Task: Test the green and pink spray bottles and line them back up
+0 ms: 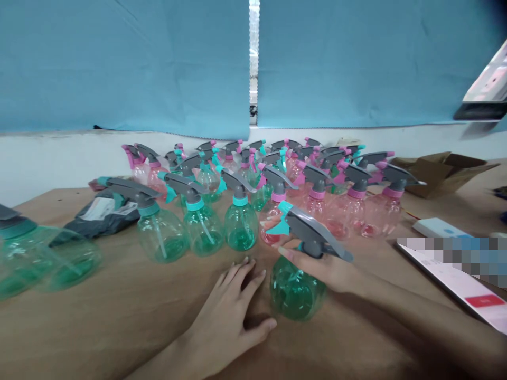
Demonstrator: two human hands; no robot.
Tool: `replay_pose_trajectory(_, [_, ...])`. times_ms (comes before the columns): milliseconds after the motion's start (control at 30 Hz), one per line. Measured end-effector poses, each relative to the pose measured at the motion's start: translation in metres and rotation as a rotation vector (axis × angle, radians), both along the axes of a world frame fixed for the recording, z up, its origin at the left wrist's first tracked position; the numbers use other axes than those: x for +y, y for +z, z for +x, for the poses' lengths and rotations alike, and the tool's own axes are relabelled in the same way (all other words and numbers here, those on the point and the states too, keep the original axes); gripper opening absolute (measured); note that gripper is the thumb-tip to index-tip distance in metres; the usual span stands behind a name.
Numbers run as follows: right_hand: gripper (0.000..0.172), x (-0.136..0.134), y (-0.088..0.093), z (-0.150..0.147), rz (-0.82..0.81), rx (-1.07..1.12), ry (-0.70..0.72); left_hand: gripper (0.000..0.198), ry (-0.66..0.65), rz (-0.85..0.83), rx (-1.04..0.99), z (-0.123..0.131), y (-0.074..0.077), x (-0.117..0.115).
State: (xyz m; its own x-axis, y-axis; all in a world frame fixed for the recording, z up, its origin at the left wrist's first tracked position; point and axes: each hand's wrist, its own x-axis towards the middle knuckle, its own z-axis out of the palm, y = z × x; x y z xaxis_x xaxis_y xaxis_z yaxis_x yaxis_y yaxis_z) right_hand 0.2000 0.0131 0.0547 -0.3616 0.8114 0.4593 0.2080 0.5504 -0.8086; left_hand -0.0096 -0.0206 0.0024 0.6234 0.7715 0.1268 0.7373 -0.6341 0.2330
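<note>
My right hand (317, 264) is wrapped round the neck of a green spray bottle (298, 290) with a grey and turquoise spray head, tilted a little, at the centre right. Just left of it my left hand (225, 311) lies on the wooden table (130, 322), fingers spread and holding nothing. Beyond the left hand stands a green spray bottle (241, 227) with a turquoise collar, and another green bottle (203, 232) is beside it. A pink spray bottle (273, 208) stands behind the held one, partly covered by my right fingers.
Several more green and pink spray bottles stand in rows behind. A dark plastic package (103, 221) lies at the left, near more green bottles (67, 261). At the right are an open cardboard box (439, 174), a white box (439, 228) and a lit tablet-like screen (447, 279).
</note>
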Motion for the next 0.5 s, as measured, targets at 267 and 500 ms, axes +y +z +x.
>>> replay_pose_trajectory(267, [0.008, -0.0017, 0.0035, -0.0004, 0.021, -0.009, -0.014, 0.063, -0.005, 0.015, 0.031, -0.0006, -0.0014, 0.0004])
replay_pose_trajectory(500, [0.003, -0.0016, 0.0015, -0.0007, -0.011, -0.006, -0.015, 0.063, -0.009, -0.005, 0.047, -0.0004, -0.0009, 0.0006])
